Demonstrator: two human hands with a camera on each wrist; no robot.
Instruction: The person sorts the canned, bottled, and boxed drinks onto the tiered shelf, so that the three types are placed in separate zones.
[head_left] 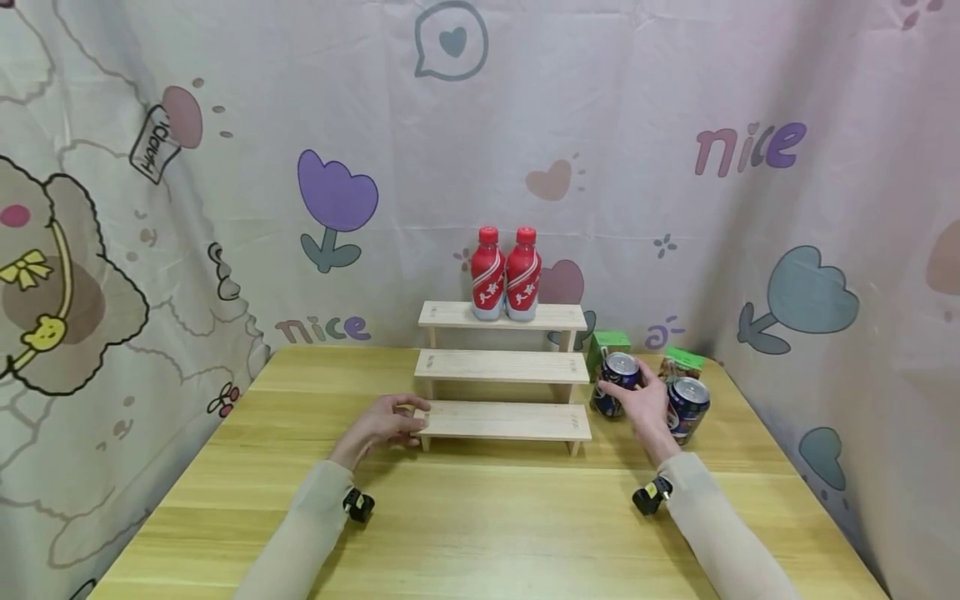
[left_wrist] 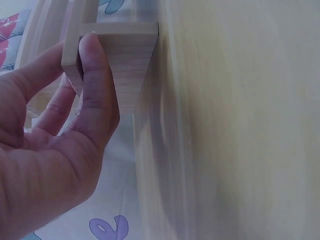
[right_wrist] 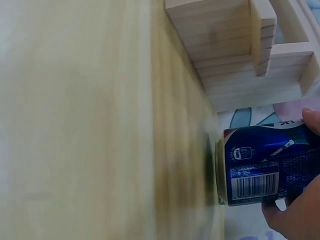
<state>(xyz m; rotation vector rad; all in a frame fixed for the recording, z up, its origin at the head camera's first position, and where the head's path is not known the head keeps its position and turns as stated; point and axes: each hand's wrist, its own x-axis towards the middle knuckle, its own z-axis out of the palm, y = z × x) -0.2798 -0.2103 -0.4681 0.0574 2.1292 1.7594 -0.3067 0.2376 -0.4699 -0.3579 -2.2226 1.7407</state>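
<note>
My left hand [head_left: 384,422] pinches the left end of the bottom step of a three-step wooden shelf [head_left: 502,419]. In the left wrist view the thumb [left_wrist: 95,75] lies along the step's underside, with fingers across the other face. My right hand [head_left: 645,407] grips a dark blue drink can [head_left: 621,367] beside the shelf's right end. The can's barcode side shows in the right wrist view, its base close over the tabletop [right_wrist: 90,125]. A second blue can [head_left: 687,408] stands just right of that hand. On the top step two red bottles [head_left: 488,275] stand side by side.
Behind the held can is a green box [head_left: 609,340]. Another green-topped package [head_left: 681,363] stands behind the second can. A printed curtain [head_left: 420,150] hangs around the wooden table [head_left: 480,525], close behind the shelf.
</note>
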